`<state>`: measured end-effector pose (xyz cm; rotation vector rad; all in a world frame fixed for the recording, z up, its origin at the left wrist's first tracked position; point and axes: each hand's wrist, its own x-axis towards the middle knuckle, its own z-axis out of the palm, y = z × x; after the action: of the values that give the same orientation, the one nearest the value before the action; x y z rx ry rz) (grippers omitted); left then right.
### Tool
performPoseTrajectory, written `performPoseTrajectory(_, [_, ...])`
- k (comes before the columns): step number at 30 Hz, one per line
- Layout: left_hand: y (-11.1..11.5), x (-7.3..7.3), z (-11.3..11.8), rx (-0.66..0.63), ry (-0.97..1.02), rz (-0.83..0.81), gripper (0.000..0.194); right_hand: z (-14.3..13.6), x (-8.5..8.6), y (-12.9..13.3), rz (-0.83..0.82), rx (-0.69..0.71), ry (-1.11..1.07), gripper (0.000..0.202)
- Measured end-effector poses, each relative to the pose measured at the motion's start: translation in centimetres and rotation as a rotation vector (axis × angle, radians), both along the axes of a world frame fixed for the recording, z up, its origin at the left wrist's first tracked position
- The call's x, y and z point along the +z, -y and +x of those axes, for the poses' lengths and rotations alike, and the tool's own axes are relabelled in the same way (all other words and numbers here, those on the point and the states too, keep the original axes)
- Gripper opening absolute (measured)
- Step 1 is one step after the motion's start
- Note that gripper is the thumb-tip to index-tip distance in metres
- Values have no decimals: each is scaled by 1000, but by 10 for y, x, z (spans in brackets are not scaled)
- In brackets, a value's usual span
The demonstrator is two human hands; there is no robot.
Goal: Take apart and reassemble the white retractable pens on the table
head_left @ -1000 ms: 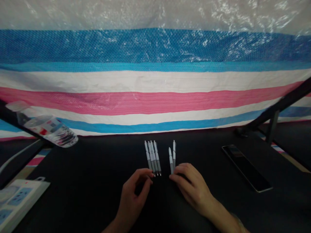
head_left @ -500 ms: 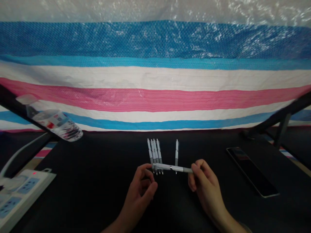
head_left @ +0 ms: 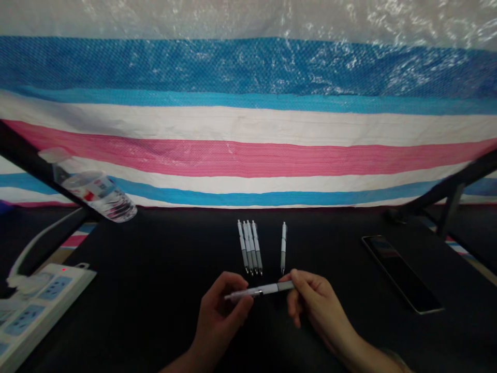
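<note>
A white and grey click pen (head_left: 271, 288) is held nearly level above the black table, tilted slightly with its left end lower. My right hand (head_left: 316, 298) pinches the grey grip end between thumb and fingers. My left hand (head_left: 221, 308) is closed around the other end, its thumb and index fingertips at the clip part. Beyond my hands, several matching pens (head_left: 249, 247) lie side by side on the table, tips toward me. One more pen (head_left: 283, 247) lies apart to their right, just beyond my right hand.
A dark phone (head_left: 402, 274) lies to the right on the black table (head_left: 155, 269). On the left are a white power strip (head_left: 42, 305) with a plugged-in cable and a tilted clear plastic bottle (head_left: 104, 197). Striped plastic sheeting (head_left: 248, 160) hangs behind the table.
The held pen has come closer to me and moved left. My left fingers have closed around its clip end, and my right hand has shifted left with it.
</note>
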<state>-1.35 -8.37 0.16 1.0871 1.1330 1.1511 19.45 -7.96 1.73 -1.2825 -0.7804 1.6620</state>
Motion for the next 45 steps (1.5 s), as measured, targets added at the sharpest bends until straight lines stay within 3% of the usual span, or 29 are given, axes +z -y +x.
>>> performPoseTrajectory(6, [1,4,4,70,-32,-44,28,-1,-4,2,161,98,91,54])
performPoseTrajectory(10, [1,5,4,81,-57,-79,35,0,-7,4,186,138,191,56])
performPoseTrajectory(18, [6,2,5,13,-37,-170,46,2,-6,14,257,-5,297,44])
performPoseTrajectory(25, [4,-3,4,9,92,-201,35,3,-9,15,152,-30,323,54])
performPoseTrajectory(30, [7,-9,-1,2,212,-164,29,3,-11,13,156,70,254,65])
performPoseTrajectory(38, [9,-7,-3,5,189,-150,33,4,-11,18,172,22,236,50])
performPoseTrajectory(45, [10,-6,-4,52,207,-161,39,7,-13,14,112,109,205,65])
